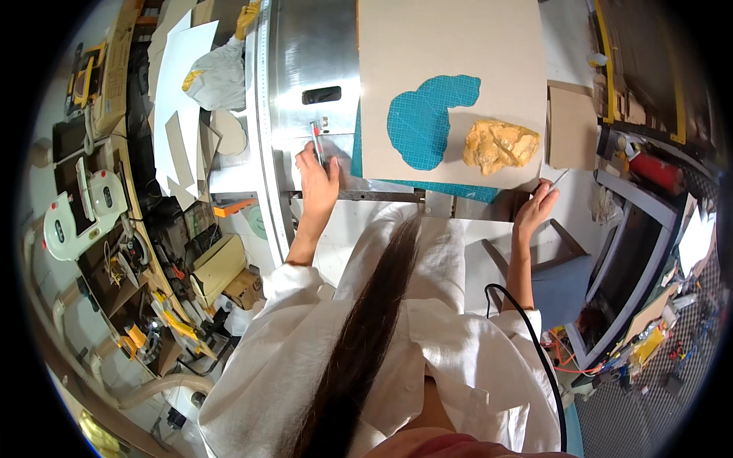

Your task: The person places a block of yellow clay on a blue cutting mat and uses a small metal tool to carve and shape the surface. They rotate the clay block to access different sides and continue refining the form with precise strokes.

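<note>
Head view: the left hand (pixel 319 183) is at a red-tipped pen (pixel 316 139) over the table (pixel 309 49), whether clamped I cannot tell; the right hand (pixel 537 204) pinches a pale stick (pixel 560 181) by the board (pixel 450 42). Ruler (pixel 263 91) markings are illegible.

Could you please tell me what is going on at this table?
The person's left hand has its fingers at a slim red-tipped tool over the metal tabletop. The right hand holds a slim pale tool by the lower right corner of a beige board. The board lies over a teal gridded mat, which seems to show through an irregular cut-out. A yellow, rock-like lump rests on the board, right of that shape, with neither hand touching it.
</note>
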